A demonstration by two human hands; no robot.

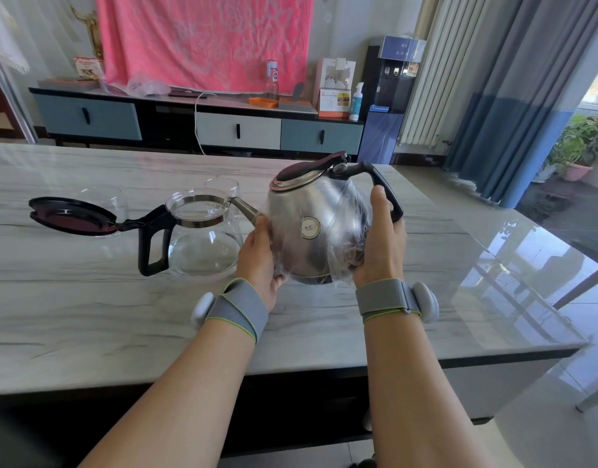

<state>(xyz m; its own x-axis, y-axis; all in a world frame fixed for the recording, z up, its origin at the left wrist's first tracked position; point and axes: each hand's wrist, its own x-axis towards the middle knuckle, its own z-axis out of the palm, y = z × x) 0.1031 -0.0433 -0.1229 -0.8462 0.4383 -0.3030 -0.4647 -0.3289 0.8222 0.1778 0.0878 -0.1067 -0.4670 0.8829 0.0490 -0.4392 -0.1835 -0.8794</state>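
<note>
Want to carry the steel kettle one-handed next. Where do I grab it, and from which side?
Take the black handle of the steel kettle, coming from the right. It loops clear of the body, while the round body is wrapped in clear film and likely slippery, and the spout points left at the glass pot. The right hand lies right beside it.

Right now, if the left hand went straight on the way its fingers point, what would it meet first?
Probably the spout of the steel kettle the left hand grips; beyond it, the glass pot, though depth is unclear.
</note>
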